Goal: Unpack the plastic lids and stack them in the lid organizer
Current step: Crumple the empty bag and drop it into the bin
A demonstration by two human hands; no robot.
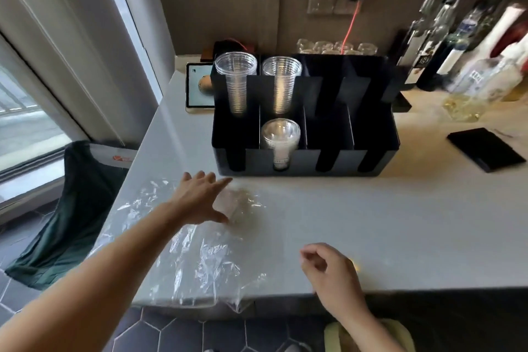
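A black lid organizer with several slots stands on the white counter. A stack of clear plastic lids fills its second front slot. Two stacks of clear cups stand in the back slots. Crumpled clear plastic wrapping lies flat on the counter in front of me. My left hand hovers over the far part of the wrapping with fingers spread, holding nothing. My right hand sits near the counter's front edge, fingers loosely curled, nothing visible in it.
A black flat case lies at the right. Bottles crowd the back right, glasses stand behind the organizer, a tablet leans at its left. A dark green bag hangs below the counter's left edge.
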